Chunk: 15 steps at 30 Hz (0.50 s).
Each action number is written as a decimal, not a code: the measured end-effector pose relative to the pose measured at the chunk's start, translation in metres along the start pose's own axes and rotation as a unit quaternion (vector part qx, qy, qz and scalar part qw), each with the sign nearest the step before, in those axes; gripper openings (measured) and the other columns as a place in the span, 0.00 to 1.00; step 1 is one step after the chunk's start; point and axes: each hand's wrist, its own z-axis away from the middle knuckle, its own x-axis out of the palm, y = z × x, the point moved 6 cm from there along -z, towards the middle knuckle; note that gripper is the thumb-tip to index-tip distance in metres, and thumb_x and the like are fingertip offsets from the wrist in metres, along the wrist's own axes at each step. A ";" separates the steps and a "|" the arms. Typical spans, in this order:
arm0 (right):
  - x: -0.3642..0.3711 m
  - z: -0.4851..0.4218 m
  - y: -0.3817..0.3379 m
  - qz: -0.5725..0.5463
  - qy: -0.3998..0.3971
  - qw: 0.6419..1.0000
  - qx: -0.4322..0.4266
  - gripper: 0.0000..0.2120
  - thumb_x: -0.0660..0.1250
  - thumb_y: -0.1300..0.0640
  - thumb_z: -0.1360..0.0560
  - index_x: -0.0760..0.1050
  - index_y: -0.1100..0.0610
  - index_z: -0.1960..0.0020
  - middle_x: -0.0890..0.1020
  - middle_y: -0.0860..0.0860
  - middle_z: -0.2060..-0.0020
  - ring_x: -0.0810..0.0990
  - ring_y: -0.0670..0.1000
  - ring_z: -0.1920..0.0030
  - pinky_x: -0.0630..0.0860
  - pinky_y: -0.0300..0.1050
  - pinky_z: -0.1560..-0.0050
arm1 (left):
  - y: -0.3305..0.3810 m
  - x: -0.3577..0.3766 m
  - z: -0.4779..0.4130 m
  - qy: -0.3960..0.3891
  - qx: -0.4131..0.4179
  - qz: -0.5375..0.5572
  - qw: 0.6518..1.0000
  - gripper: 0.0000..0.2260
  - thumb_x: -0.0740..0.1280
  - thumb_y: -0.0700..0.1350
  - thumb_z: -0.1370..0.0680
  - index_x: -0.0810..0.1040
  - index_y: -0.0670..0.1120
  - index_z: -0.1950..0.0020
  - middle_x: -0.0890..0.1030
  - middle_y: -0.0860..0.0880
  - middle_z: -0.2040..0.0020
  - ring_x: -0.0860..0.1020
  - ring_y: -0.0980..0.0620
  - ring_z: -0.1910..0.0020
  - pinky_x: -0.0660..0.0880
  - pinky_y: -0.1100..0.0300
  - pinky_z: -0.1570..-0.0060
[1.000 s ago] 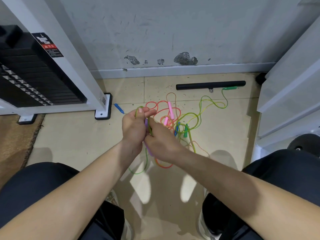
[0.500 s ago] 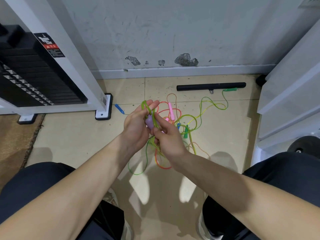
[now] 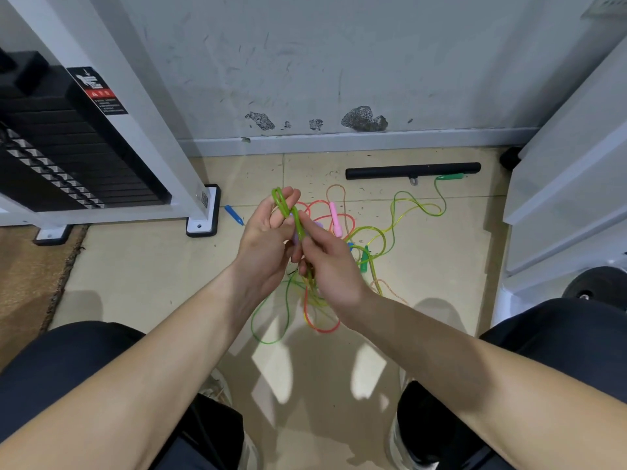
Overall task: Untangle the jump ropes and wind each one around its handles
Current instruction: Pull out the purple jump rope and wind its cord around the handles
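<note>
My left hand [image 3: 266, 237] holds purple handles [image 3: 300, 236] with a green rope [image 3: 284, 206] looped over its fingertips. My right hand [image 3: 327, 266] pinches the same green rope just below the loop. The rope hangs down to the floor in a green loop [image 3: 268, 320]. Behind my hands lies a tangle of ropes: an orange-red rope [image 3: 317, 325], pink handles [image 3: 334, 217], a yellow-green rope [image 3: 407, 206], a green handle [image 3: 364, 261] and a blue handle [image 3: 351, 246]. Another green handle [image 3: 451, 177] lies by the black bar.
A black bar [image 3: 412, 170] lies near the wall. A blue handle [image 3: 234, 214] lies by the foot of a weight machine [image 3: 202, 212] on the left. White cabinets [image 3: 570, 184] stand on the right, a brown mat [image 3: 30, 276] on the left. My knees frame the floor.
Both hands have risen slightly. The green rope loop over my left fingertips has grown taller, and my right hand has shifted up along the rope beside the purple handles.
</note>
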 end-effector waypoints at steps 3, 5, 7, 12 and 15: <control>0.004 0.000 -0.002 0.187 0.010 0.978 -0.089 0.25 0.57 0.63 0.16 0.62 0.45 0.23 0.80 0.44 0.49 0.75 0.39 0.51 0.71 0.34 0.46 | 0.005 0.001 -0.002 0.025 -0.033 0.061 0.997 0.20 0.57 0.29 0.19 0.72 0.47 0.33 0.76 0.54 0.30 0.81 0.55 0.49 0.77 0.62 0.63; 0.010 0.002 -0.005 0.280 0.003 0.949 -0.146 0.27 0.56 0.60 0.17 0.58 0.49 0.20 0.76 0.53 0.42 0.74 0.46 0.44 0.71 0.43 0.43 | 0.008 0.004 -0.002 0.017 -0.060 0.100 0.993 0.14 0.60 0.36 0.18 0.74 0.45 0.33 0.77 0.54 0.30 0.78 0.54 0.36 0.79 0.58 0.49; 0.014 0.004 -0.008 0.354 -0.001 0.918 -0.178 0.28 0.55 0.57 0.18 0.55 0.50 0.19 0.73 0.54 0.42 0.73 0.53 0.43 0.74 0.54 0.44 | 0.013 0.008 -0.001 0.012 -0.075 0.109 0.991 0.14 0.62 0.43 0.16 0.73 0.44 0.31 0.82 0.53 0.38 0.81 0.53 0.41 0.80 0.56 0.51; 0.019 0.004 -0.009 0.423 -0.027 0.878 -0.223 0.28 0.58 0.59 0.20 0.59 0.56 0.20 0.73 0.56 0.41 0.75 0.59 0.44 0.75 0.59 0.49 | 0.017 -0.003 -0.005 0.066 -0.065 0.070 0.993 0.14 0.60 0.35 0.17 0.73 0.45 0.34 0.82 0.56 0.39 0.83 0.55 0.56 0.71 0.57 0.60; 0.017 0.012 -0.007 0.370 -0.012 0.903 -0.219 0.25 0.59 0.57 0.20 0.65 0.56 0.23 0.77 0.54 0.41 0.75 0.55 0.42 0.75 0.56 0.46 | 0.021 -0.012 -0.012 0.102 -0.067 0.073 0.990 0.12 0.59 0.34 0.18 0.75 0.47 0.39 0.84 0.57 0.42 0.81 0.52 0.61 0.65 0.57 0.64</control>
